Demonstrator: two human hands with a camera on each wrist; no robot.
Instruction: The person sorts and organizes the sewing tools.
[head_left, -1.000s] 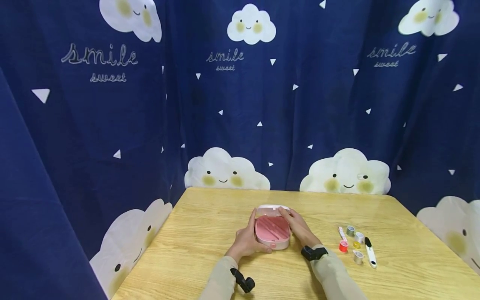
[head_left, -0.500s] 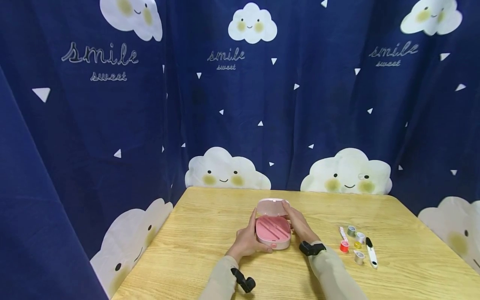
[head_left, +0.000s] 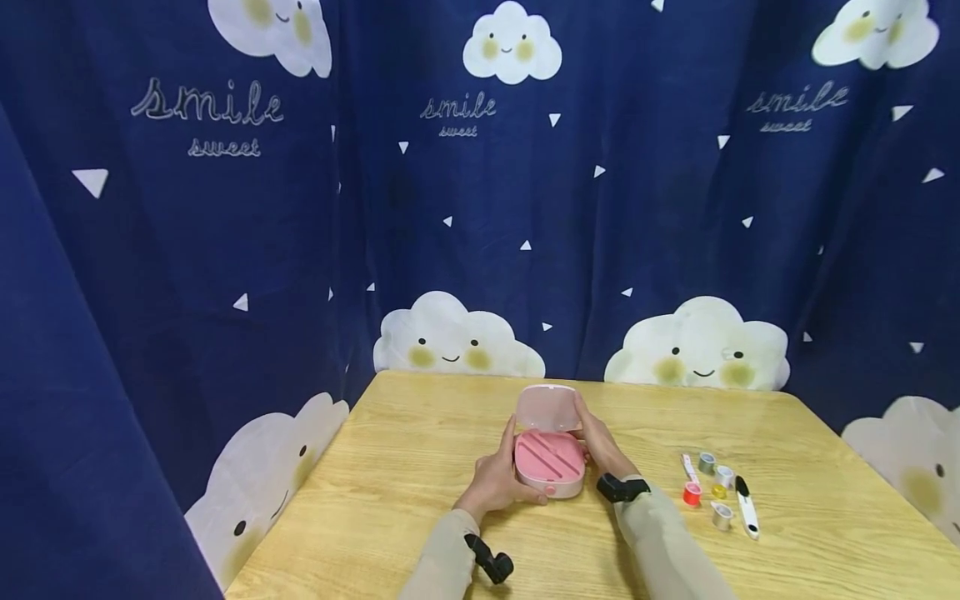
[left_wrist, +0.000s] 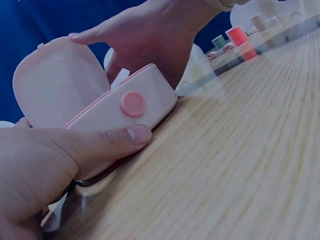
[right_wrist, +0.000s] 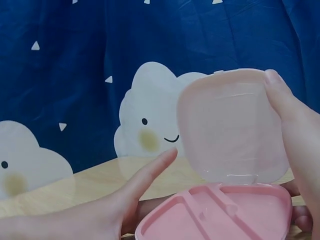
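Note:
A small pink sewing box (head_left: 551,467) with a button-shaped front clasp (left_wrist: 133,103) sits on the table, its clear lid (right_wrist: 232,127) tilted up at the back. Inside is a pink tray (right_wrist: 220,215) with slanted dividers. My left hand (head_left: 495,479) grips the box's left side, thumb along the front wall just below the clasp. My right hand (head_left: 600,437) is at the right side, thumb on the lid's upper right edge. Its lower fingers (right_wrist: 300,217) curl by the right rear of the base, partly hidden.
To the right lie several thread spools, including a red spool (head_left: 692,494) and a grey-green spool (head_left: 707,463), beside a short pink-and-white strip (head_left: 689,468). A white tool with a black tip (head_left: 747,507) lies beyond them. A blue cloud-print curtain (head_left: 480,208) hangs behind the table.
The lid has swung further up and back, the right thumb moving up with its edge. My left hand keeps its grip on the base. The head view has shifted slightly.

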